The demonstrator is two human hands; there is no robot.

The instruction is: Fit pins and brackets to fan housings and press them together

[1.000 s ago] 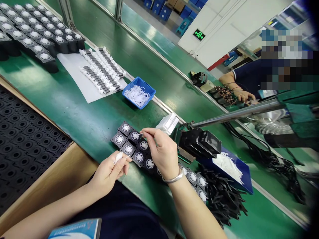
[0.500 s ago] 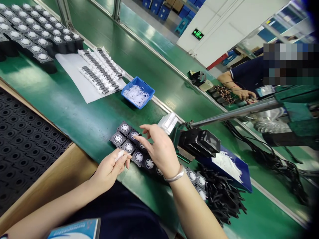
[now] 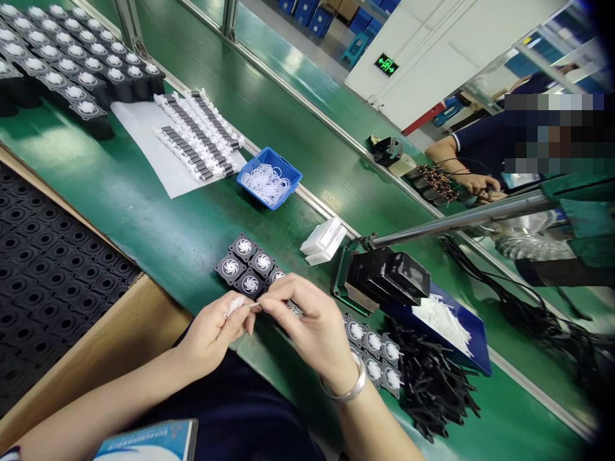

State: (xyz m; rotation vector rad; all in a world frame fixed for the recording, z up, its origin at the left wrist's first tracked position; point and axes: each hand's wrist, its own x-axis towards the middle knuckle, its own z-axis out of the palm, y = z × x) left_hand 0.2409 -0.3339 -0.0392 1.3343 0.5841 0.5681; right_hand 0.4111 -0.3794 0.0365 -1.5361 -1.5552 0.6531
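Note:
My left hand [image 3: 211,330] is closed, with a clump of small white pieces [image 3: 234,305] showing between thumb and fingers. The fingers of my right hand [image 3: 312,326] are pinched together, touching the left fingertips. A thin white piece [image 3: 255,308] spans the small gap between both hands; its exact kind is too small to tell. Just beyond the hands, square black housings with white spiral centres [image 3: 250,283] stand in two rows on the green bench. The right hand and forearm hide part of these rows, and more housings [image 3: 373,342] show to the right.
Behind the housings sit a blue bin [image 3: 270,179] of white rings and a white block [image 3: 323,241]. A black clamp-like fixture [image 3: 389,275], a dark blue tray [image 3: 473,320] and a heap of black parts [image 3: 435,378] lie right. A co-worker's hands [image 3: 480,186] are across the bench.
My right hand has come down and left from above the housings to the left fingertips, its fingers going from apart to pinched. The left hand stays nearly in place.

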